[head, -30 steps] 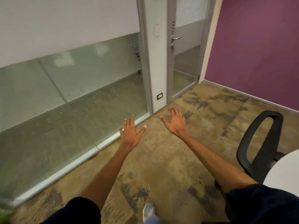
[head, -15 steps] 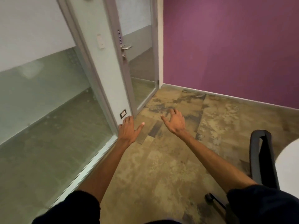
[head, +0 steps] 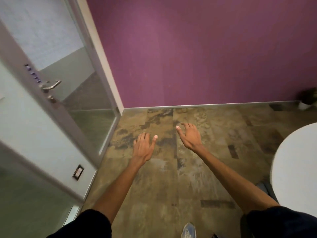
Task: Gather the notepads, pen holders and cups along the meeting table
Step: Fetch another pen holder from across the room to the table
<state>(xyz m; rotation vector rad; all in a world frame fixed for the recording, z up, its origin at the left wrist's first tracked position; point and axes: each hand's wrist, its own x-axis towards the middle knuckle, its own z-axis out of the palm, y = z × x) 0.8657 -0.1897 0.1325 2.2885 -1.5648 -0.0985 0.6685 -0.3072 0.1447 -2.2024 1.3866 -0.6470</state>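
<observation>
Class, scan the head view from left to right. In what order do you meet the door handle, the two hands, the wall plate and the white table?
door handle → wall plate → left hand → right hand → white table

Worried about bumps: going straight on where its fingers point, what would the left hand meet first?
Nothing near: the left hand has only floor ahead, then probably the purple wall; depth is unclear.
</observation>
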